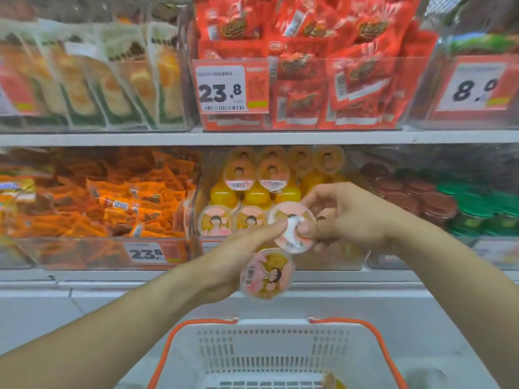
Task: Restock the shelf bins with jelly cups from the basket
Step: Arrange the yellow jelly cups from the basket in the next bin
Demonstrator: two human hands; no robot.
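Note:
My left hand (pixel 238 248) grips a pink-lidded jelly cup (pixel 266 273) against its palm, lid facing me, while its fingertips pinch a white tab on a second cup. My right hand (pixel 345 214) holds that second jelly cup (pixel 292 220) by its rim, in front of the clear shelf bin (pixel 196 220) of jelly cups. Inside the bin, yellow jelly cups (pixel 244 175) are stacked at the back and pink-lidded ones (pixel 216 220) stand in the front row. Below, the white basket (pixel 252 346) with orange handles holds one more cup (pixel 334 383) near its bottom right.
A bin of orange snack packets (pixel 98 203) sits left of the jelly bin, with dark red and green cups (pixel 449 203) to its right. The upper shelf holds red packets (pixel 323 66) and cake packs (pixel 84 74). A white ledge (pixel 84 287) runs below the bins.

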